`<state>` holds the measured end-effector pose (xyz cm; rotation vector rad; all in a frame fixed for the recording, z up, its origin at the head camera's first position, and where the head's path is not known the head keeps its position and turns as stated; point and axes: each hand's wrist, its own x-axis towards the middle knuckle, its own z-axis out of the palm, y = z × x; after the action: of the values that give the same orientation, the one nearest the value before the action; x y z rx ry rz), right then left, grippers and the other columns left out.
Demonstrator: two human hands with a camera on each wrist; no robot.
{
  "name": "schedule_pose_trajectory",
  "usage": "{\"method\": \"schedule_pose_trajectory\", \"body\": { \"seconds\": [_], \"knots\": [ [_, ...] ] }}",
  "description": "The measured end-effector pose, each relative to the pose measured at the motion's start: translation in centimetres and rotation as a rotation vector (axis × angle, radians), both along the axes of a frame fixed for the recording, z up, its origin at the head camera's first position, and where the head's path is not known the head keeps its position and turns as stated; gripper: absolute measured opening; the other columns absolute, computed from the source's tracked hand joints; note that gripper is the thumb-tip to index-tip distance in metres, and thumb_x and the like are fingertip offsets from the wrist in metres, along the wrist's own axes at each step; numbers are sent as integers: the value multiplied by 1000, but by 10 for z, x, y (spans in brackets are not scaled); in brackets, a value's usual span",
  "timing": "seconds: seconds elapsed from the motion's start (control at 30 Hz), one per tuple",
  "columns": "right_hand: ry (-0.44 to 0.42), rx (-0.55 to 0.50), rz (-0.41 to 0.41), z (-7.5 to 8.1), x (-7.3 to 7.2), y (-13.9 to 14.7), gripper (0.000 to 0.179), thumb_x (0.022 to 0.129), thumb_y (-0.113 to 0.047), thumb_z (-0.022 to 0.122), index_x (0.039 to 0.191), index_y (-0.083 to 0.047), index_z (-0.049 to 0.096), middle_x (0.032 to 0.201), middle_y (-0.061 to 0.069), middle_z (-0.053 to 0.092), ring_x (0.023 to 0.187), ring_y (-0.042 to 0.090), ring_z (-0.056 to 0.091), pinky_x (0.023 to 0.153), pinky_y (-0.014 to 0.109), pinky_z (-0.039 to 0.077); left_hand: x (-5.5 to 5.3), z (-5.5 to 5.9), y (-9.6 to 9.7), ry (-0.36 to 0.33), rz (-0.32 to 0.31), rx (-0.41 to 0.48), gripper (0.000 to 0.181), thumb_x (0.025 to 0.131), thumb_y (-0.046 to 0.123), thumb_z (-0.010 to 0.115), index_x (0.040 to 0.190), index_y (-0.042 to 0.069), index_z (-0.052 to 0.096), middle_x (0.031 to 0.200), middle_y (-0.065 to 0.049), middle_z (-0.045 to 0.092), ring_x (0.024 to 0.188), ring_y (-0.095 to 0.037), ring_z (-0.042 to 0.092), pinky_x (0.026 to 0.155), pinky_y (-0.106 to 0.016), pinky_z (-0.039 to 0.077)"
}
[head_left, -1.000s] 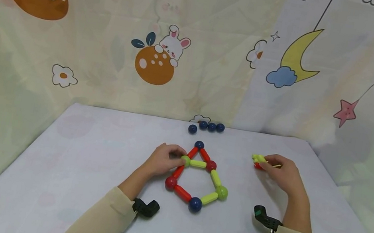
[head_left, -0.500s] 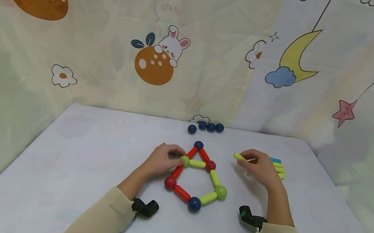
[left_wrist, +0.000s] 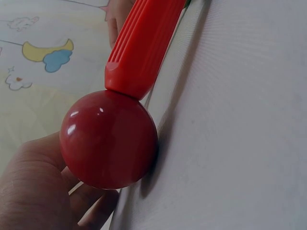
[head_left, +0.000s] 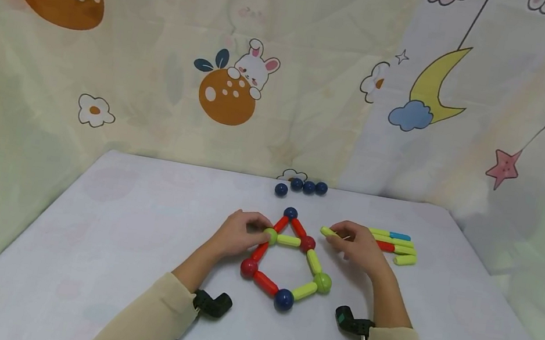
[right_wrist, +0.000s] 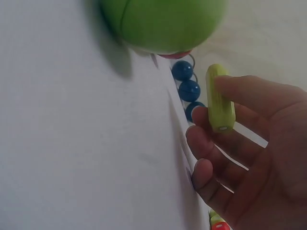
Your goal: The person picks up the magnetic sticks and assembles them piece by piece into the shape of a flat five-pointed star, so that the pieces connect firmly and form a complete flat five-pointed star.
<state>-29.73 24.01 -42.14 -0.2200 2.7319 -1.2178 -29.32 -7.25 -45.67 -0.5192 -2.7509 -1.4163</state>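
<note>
On the table lies a frame of magnetic rods and balls, a triangle atop a pentagon, with a dark blue ball [head_left: 290, 212] at its far tip. My left hand [head_left: 233, 236] pinches the yellow-green ball [head_left: 271, 235] at the frame's left joint. Close in the left wrist view are the frame's red ball [left_wrist: 109, 139] and a red rod [left_wrist: 144, 48]. My right hand [head_left: 360, 248] pinches a yellow-green rod [right_wrist: 219, 100] between thumb and fingers, to the right of the frame's other red ball [head_left: 308, 243]. Its other fingers are loosely bent.
Several spare dark blue balls [head_left: 308, 187] sit at the table's far edge. Right of my right hand lie several loose rods, among them a blue one [head_left: 400, 236], a red one [head_left: 385, 247] and a short yellow-green one [head_left: 404, 260]. A printed cloth hangs behind the table.
My right hand has moved left toward the frame, bringing the yellow-green rod and uncovering the loose rods behind it. The left hand stays at the yellow-green ball.
</note>
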Motion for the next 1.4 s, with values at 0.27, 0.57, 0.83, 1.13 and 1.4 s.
{"method": "schedule_pose_trajectory", "body": {
  "seconds": [0.27, 0.57, 0.83, 1.13, 1.4],
  "knots": [
    [37, 60, 51, -3, -1, -6, 25, 95, -24, 73, 117, -12, 73, 113, 10, 70, 96, 25, 59, 77, 30, 52, 1, 1, 1, 6, 7, -8, 24, 93, 28, 74, 115, 20, 77, 109, 4, 75, 113, -20, 64, 128, -58, 17],
    [-3, 78, 91, -5, 0, -1, 19, 95, -25, 73, 111, -15, 74, 114, 6, 70, 103, 26, 58, 84, 32, 51, 1, 1, 1, 8, 4, -14, 24, 93, 28, 73, 115, 20, 77, 110, 5, 75, 113, -20, 64, 126, -57, 22],
    [-27, 62, 105, -3, 3, 1, 19, 93, -24, 74, 110, -15, 75, 111, 5, 70, 101, 25, 57, 82, 32, 49, 1, 1, 1, 11, 1, -11, 24, 93, 27, 74, 115, 18, 77, 109, 3, 75, 113, -21, 64, 127, -57, 19],
    [-59, 98, 95, 0, 2, 0, 21, 92, -25, 77, 109, -12, 76, 107, 5, 70, 99, 23, 57, 82, 30, 50, 0, 3, 1, 5, 1, -11, 23, 93, 28, 74, 114, 18, 77, 109, 3, 75, 112, -21, 64, 127, -57, 20],
    [-53, 130, 76, 5, 14, 1, 28, 92, -27, 77, 116, -12, 75, 113, 6, 72, 101, 24, 59, 84, 33, 52, 1, 3, 0, -6, 4, -14, 22, 92, 28, 75, 112, 20, 78, 109, 4, 75, 112, -20, 63, 124, -55, 27]
  ]
}}
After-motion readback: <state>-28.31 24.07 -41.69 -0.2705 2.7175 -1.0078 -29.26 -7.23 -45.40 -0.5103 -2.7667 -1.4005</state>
